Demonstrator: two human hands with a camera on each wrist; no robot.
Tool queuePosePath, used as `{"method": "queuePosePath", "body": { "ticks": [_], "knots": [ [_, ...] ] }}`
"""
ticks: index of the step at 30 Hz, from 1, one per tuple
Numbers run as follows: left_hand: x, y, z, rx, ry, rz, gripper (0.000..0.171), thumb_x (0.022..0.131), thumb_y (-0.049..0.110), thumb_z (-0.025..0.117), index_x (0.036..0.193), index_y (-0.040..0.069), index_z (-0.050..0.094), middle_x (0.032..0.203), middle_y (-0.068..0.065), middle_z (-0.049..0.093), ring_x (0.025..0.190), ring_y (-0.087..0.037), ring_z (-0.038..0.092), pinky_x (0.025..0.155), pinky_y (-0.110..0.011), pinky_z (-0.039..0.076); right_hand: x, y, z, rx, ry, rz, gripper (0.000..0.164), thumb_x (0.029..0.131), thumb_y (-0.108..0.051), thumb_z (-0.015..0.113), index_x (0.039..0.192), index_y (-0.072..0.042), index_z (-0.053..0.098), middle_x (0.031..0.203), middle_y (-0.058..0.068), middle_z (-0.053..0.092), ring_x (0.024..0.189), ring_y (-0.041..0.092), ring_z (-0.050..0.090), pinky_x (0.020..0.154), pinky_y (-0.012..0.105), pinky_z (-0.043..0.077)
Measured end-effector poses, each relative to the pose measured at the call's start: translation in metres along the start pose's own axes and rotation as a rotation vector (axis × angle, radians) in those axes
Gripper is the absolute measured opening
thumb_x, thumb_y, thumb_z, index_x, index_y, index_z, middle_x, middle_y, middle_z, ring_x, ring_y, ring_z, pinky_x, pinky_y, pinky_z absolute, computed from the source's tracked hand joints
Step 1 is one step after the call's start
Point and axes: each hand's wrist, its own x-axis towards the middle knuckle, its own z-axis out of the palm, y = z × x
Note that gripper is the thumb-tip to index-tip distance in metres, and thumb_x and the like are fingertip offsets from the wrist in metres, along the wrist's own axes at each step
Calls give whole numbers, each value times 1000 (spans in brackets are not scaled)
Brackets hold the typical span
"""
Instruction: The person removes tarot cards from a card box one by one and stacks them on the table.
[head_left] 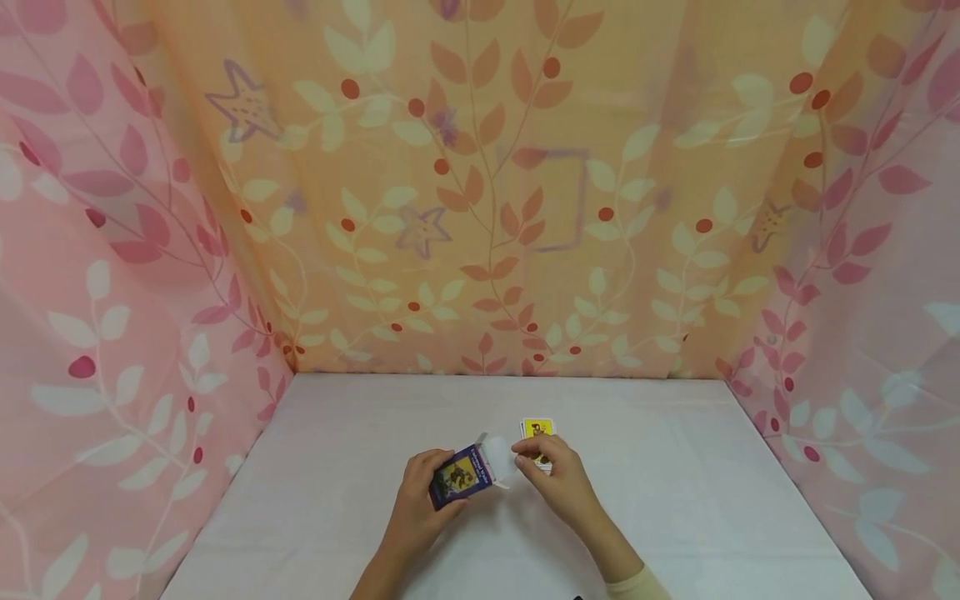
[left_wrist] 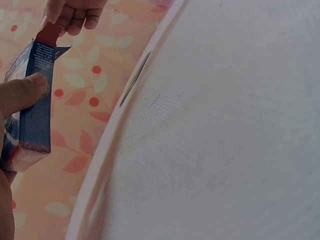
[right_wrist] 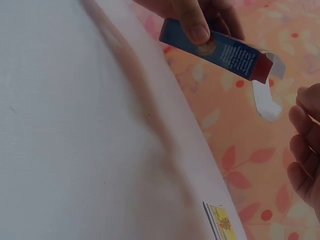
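My left hand (head_left: 423,492) grips a dark blue card box (head_left: 460,477) with a yellow picture on its front. The thumb (left_wrist: 27,92) lies along one narrow side in the left wrist view. At the end facing right the box stands open, and a white lid flap (right_wrist: 267,102) and smaller side flaps stick out. Close to that lid flap is my right hand (head_left: 558,479), its fingers loosely bent. A gap shows between them in the right wrist view. Behind the right hand lies a stack of cards (head_left: 538,428) with a yellow picture on top, partly hidden by the fingers.
The work surface is a white-covered table (head_left: 315,500). Printed leaf-pattern curtains (head_left: 480,167) stand behind it and along both sides. A cream sleeve (head_left: 637,585) covers the right forearm.
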Motion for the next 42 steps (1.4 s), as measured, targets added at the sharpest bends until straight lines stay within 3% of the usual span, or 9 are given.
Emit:
{"method": "queuePosePath", "body": {
  "ticks": [7, 14, 18, 25, 32, 42],
  "knots": [
    [-1, 0, 0, 20, -6, 28, 84, 68, 14, 96, 142, 17, 56, 140, 5, 52, 127, -13, 47, 107, -29, 47, -2, 0, 5, -21, -27, -19, 14, 92, -23, 78, 102, -32, 75, 96, -18, 66, 94, 9, 60, 81, 28, 53],
    [0, 3, -1, -2, 4, 4, 84, 67, 11, 97, 140, 24, 57, 138, 10, 52, 127, -8, 47, 106, -36, 50, -4, -1, 12, -19, -60, -69, 14, 92, -23, 78, 103, -31, 75, 96, -21, 68, 93, 6, 60, 81, 31, 53],
    [0, 3, 0, -3, 10, 20, 85, 67, 11, 97, 140, 27, 56, 138, 10, 52, 127, -8, 47, 106, -34, 49, -4, 1, 16, -38, -80, -68, 12, 92, -27, 78, 103, -31, 75, 95, -21, 68, 92, 9, 60, 78, 32, 52],
    [-2, 0, 1, -5, 11, 39, 82, 67, 12, 97, 139, 16, 59, 138, 8, 53, 126, -9, 48, 106, -32, 49, -6, 3, 20, -52, -112, -57, 12, 93, -32, 77, 104, -29, 75, 94, -21, 68, 90, 15, 61, 75, 34, 52],
    [-2, 1, 2, 13, 0, 25, 84, 67, 15, 97, 140, 26, 57, 138, 10, 52, 126, -8, 48, 105, -34, 50, -7, 4, 23, -61, -107, -64, 15, 92, -34, 77, 105, -27, 76, 93, -22, 68, 89, 13, 60, 74, 29, 51],
    [-1, 1, 2, 6, -2, 45, 79, 68, 18, 96, 138, 17, 59, 137, 9, 53, 125, -9, 48, 105, -30, 49, -7, 6, 27, -51, -84, -23, 12, 90, -30, 80, 101, -27, 76, 89, -18, 66, 84, 12, 59, 74, 27, 51]
  ]
}}
